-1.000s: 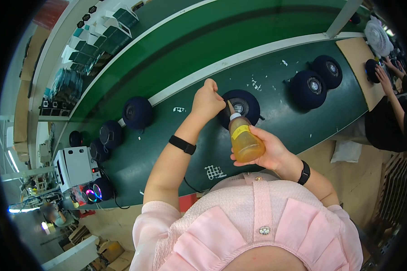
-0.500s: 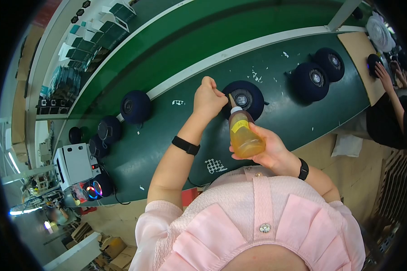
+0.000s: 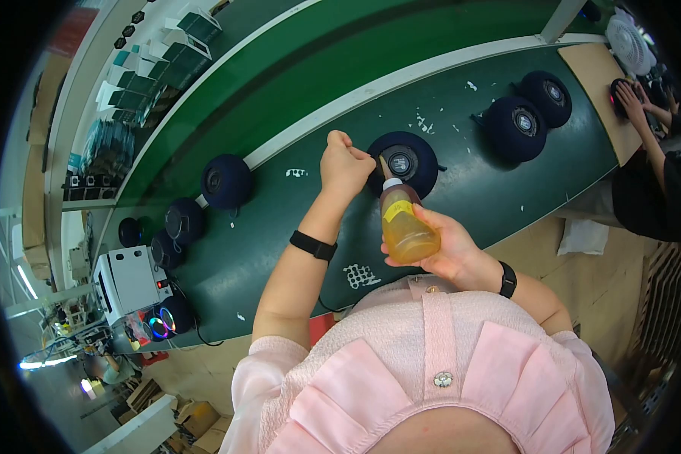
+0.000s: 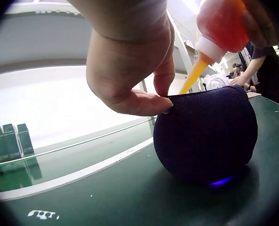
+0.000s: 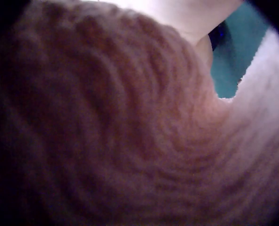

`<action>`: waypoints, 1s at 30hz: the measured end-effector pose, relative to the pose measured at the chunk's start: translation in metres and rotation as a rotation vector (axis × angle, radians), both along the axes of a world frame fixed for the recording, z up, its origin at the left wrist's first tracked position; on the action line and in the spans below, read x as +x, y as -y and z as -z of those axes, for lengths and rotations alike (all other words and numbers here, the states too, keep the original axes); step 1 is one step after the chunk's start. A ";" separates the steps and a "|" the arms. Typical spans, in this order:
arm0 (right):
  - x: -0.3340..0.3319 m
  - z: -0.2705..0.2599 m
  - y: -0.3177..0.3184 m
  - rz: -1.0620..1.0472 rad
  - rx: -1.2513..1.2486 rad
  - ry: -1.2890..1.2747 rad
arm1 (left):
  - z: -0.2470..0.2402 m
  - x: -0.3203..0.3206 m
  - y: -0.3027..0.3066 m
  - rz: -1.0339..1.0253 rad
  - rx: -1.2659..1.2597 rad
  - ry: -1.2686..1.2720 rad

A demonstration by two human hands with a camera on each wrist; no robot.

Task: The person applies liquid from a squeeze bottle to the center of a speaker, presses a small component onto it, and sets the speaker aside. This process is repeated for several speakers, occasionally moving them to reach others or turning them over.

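A round, dark blue fabric-covered speaker [image 3: 424, 175] stands on the green bench with its round label plate facing up. My left hand [image 3: 344, 168] pinches the edge of its fabric cover [image 4: 174, 100] between thumb and finger, at the left side of the top. My right hand [image 3: 455, 248] grips a squeeze bottle [image 3: 410, 233] of amber liquid with a yellow label and a white collar. The bottle is tilted, and its slim nozzle [image 4: 195, 77] points down at the top rim beside my left fingertips. Blue light glows under the speaker. Blurred skin fills most of the right wrist view.
Two more speakers [image 3: 514, 130] stand to the right, and several others [image 3: 227, 181] to the left near a white box-shaped device [image 3: 127, 280]. White scraps [image 3: 361, 275] lie on the bench [image 3: 280, 242]. Another person [image 3: 647, 170] works at a cardboard sheet [image 3: 594, 94] at the far right.
Both hands keep their hold, with the nozzle staying at the speaker's left rim. The speaker's label plate shows more than a second ago. At the far right, the other person's hands have shifted.
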State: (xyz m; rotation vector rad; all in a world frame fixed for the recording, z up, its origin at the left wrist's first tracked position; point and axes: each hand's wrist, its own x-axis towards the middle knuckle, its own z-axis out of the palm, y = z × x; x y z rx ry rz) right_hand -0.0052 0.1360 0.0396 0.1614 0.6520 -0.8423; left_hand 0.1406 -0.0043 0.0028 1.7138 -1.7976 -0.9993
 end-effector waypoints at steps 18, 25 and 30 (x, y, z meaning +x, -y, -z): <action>-0.006 0.003 -0.003 -0.001 -0.035 -0.083 | 0.004 0.000 0.001 0.003 -0.024 0.044; -0.007 0.002 -0.005 -0.028 -0.068 -0.120 | 0.002 -0.002 0.001 0.012 -0.030 0.090; -0.010 0.005 -0.006 -0.040 -0.072 -0.109 | -0.004 -0.002 0.005 0.094 0.030 0.137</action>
